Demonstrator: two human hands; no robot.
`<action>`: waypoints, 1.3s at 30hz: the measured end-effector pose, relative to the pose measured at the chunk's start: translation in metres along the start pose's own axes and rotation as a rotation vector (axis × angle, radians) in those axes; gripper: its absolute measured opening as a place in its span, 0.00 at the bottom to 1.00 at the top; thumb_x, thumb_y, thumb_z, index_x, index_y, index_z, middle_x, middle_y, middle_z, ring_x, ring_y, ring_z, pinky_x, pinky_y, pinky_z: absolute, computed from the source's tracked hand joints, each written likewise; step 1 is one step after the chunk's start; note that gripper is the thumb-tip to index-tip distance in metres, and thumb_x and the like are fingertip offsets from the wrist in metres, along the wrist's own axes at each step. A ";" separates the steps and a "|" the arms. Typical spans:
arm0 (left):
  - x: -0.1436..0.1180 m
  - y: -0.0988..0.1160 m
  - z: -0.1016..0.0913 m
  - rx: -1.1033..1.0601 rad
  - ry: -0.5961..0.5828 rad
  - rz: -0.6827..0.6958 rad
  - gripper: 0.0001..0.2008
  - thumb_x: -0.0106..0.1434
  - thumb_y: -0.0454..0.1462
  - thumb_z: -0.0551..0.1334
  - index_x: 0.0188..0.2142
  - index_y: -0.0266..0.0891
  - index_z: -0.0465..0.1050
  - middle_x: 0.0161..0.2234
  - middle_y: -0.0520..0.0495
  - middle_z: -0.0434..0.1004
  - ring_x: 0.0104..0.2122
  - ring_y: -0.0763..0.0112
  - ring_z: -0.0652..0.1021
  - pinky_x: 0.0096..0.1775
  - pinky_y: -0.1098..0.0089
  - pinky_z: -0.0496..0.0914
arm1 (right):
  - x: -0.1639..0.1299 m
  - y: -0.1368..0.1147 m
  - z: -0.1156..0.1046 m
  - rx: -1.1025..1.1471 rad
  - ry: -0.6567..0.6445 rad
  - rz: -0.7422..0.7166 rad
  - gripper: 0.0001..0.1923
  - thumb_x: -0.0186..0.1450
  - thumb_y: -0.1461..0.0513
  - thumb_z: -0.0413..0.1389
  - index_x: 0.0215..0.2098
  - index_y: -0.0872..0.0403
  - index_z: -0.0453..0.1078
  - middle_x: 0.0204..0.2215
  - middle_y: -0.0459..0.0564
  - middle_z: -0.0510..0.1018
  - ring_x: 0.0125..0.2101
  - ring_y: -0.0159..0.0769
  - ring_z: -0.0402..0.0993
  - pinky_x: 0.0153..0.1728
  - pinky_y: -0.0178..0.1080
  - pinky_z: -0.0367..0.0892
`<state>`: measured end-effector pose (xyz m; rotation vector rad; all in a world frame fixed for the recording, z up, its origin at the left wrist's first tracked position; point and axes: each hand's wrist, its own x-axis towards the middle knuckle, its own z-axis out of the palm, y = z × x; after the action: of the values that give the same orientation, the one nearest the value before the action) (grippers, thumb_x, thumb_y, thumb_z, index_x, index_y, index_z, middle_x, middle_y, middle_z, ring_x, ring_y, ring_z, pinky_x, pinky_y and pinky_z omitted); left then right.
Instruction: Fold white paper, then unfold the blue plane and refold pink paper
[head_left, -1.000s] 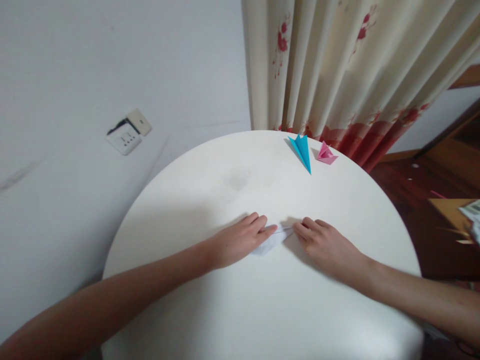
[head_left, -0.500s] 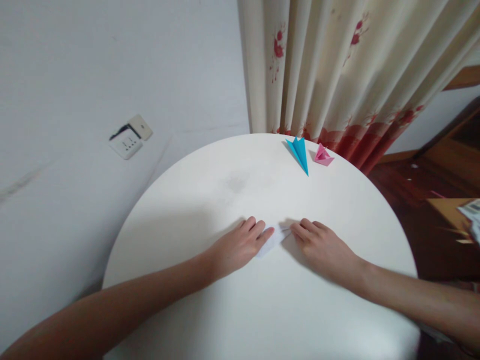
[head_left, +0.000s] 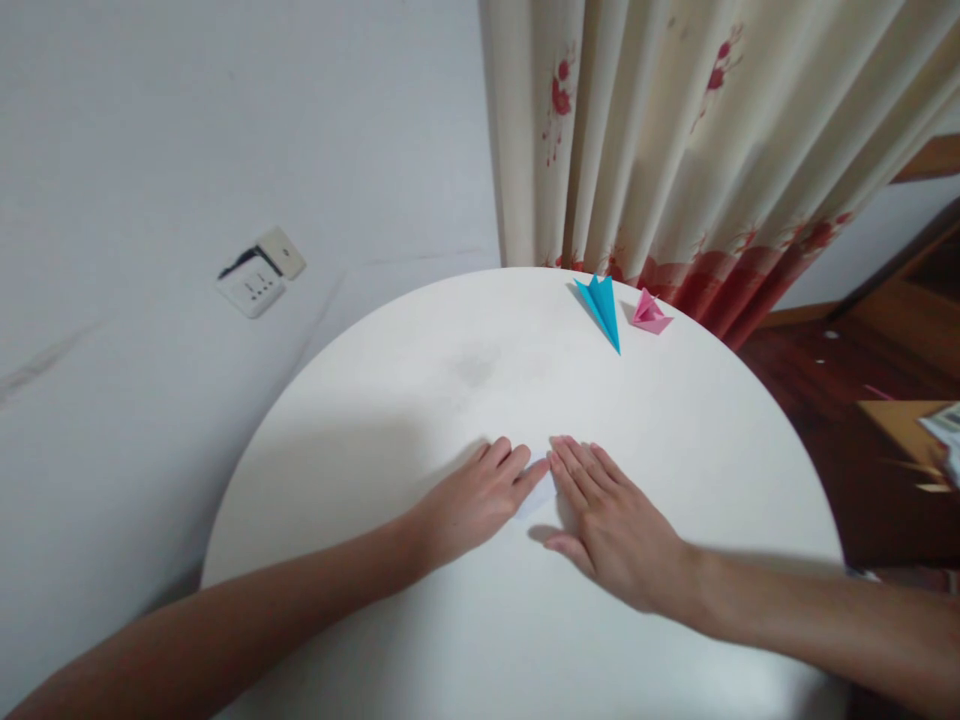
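A small piece of folded white paper [head_left: 535,502] lies on the white round table [head_left: 360,420], mostly covered by both hands. My left hand [head_left: 480,500] is closed at the paper's left side, its fingers curled and the thumb stretched over the top edge. What sits under those curled fingers is hidden. Flat over the paper's right part rests my right hand [head_left: 611,520], open, fingers straight and close together, thumb held apart toward me.
Near the far edge of the table lie a blue paper plane [head_left: 601,312] and a pink folded paper piece [head_left: 651,314]. Behind them hangs a flowered curtain [head_left: 637,130]. A wall with a socket [head_left: 253,284] borders the table's left side.
My right hand has gone from pinching the paper's right end to lying flat on it, shifted slightly left with fingers straightened. My left hand has stayed almost in place.
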<state>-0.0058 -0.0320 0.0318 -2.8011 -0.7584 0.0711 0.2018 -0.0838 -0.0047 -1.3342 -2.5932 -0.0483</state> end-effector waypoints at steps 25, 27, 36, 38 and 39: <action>-0.012 0.040 0.011 -0.249 -0.009 -0.209 0.46 0.64 0.63 0.42 0.67 0.28 0.47 0.68 0.32 0.45 0.69 0.55 0.44 0.66 0.51 0.44 | -0.001 0.001 -0.002 -0.074 0.049 -0.056 0.33 0.71 0.54 0.46 0.67 0.68 0.51 0.65 0.67 0.55 0.67 0.52 0.47 0.64 0.57 0.48; -0.023 0.036 0.012 -0.266 0.002 -0.226 0.46 0.63 0.63 0.43 0.66 0.28 0.48 0.68 0.32 0.46 0.69 0.55 0.44 0.66 0.50 0.43 | -0.001 0.001 -0.002 -0.074 0.051 -0.054 0.33 0.71 0.54 0.45 0.66 0.68 0.52 0.65 0.67 0.56 0.66 0.52 0.47 0.64 0.56 0.48; -0.060 0.026 0.017 -0.283 0.021 -0.326 0.44 0.65 0.58 0.53 0.68 0.30 0.44 0.68 0.30 0.46 0.68 0.53 0.48 0.65 0.49 0.48 | -0.002 0.002 -0.002 -0.059 0.040 -0.043 0.33 0.70 0.55 0.46 0.67 0.67 0.51 0.66 0.67 0.55 0.67 0.52 0.47 0.64 0.57 0.48; -0.069 0.025 0.021 -0.279 0.017 -0.348 0.42 0.66 0.55 0.53 0.68 0.30 0.43 0.68 0.31 0.46 0.68 0.53 0.48 0.65 0.49 0.49 | -0.002 0.001 -0.002 -0.067 0.025 -0.041 0.33 0.70 0.56 0.47 0.67 0.68 0.50 0.66 0.67 0.54 0.67 0.52 0.46 0.64 0.57 0.47; -0.072 0.024 0.022 -0.280 0.016 -0.357 0.41 0.67 0.54 0.53 0.68 0.30 0.42 0.68 0.31 0.46 0.68 0.53 0.48 0.64 0.49 0.49 | -0.002 0.001 -0.002 -0.070 0.020 -0.042 0.33 0.70 0.56 0.47 0.67 0.68 0.50 0.66 0.67 0.54 0.67 0.52 0.46 0.64 0.57 0.47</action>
<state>-0.0589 -0.0835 0.0032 -2.8597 -1.3437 -0.1300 0.2042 -0.0848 -0.0028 -1.2949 -2.6256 -0.1603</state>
